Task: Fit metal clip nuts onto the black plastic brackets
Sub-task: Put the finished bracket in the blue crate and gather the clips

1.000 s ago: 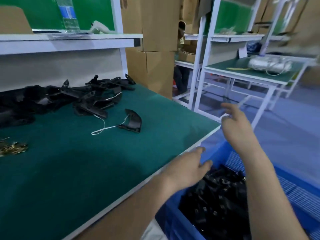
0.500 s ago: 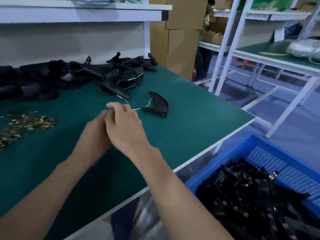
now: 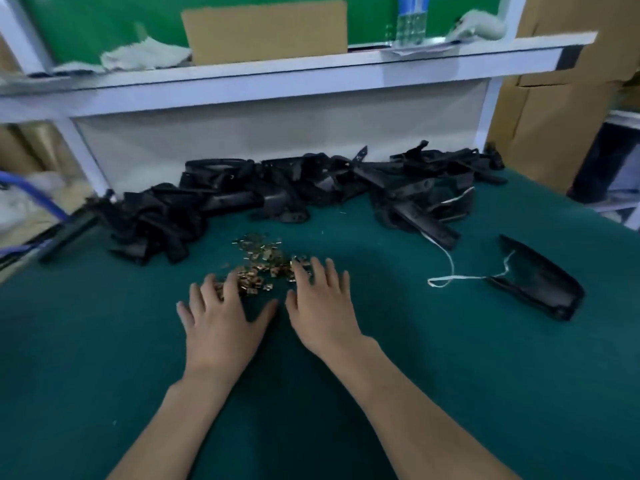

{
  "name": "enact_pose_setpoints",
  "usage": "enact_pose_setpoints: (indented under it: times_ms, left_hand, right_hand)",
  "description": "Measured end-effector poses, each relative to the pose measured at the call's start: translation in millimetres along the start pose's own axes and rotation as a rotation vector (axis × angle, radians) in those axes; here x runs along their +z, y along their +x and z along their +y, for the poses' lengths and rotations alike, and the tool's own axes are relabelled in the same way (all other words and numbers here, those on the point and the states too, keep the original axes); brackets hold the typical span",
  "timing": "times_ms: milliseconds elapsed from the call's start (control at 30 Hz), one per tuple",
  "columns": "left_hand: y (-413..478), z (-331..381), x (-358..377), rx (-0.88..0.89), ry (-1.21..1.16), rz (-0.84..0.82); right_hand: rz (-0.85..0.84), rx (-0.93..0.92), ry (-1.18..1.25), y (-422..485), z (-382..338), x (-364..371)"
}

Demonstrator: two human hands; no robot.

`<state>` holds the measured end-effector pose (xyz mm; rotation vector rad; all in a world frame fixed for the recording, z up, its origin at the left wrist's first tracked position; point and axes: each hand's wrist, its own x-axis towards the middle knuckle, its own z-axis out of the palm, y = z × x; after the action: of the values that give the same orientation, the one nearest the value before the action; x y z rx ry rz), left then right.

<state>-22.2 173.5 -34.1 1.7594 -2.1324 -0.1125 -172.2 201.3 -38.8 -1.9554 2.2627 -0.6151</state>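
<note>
Clip nuts (image 3: 263, 263) lie in a loose brassy pile on the green desk (image 3: 450, 375), just in front of the heap of black brackets (image 3: 277, 194). Left hand (image 3: 221, 327) and right hand (image 3: 322, 306) lie flat with their fingertips on the pile's near edge, each grip open and empty. A cardboard box (image 3: 266, 29) stands on the shelf (image 3: 311, 69), its contents hidden.

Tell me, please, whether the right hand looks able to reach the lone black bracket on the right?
Probably yes: the right hand rests open beside the clip nuts, holding nothing, and only bare green mat and a white string lie between it and the lone bracket.
</note>
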Motion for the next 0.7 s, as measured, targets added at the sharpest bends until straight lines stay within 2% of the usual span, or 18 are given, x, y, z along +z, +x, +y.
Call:
enact_pose_setpoints:
  times_ms: [100,233,367,700]
  left_hand:
    - [15,-1,8,-0.032,-0.070,-0.030]
    - [34,-7,14,0.018,-0.122,-0.032]
    - [51,-10,18,0.072,-0.193,-0.017]
    - [59,-12,21,0.144,-0.216,0.042]
  right_hand:
    - [0.018,0.007,0.007,24,-7,8]
    - [-0.047,0.054,0.083,52,-12,12]
    - [-0.017,-0.043,0.157,70,-14,16]
    - [-0.094,0.006,0.655,78,13,7]
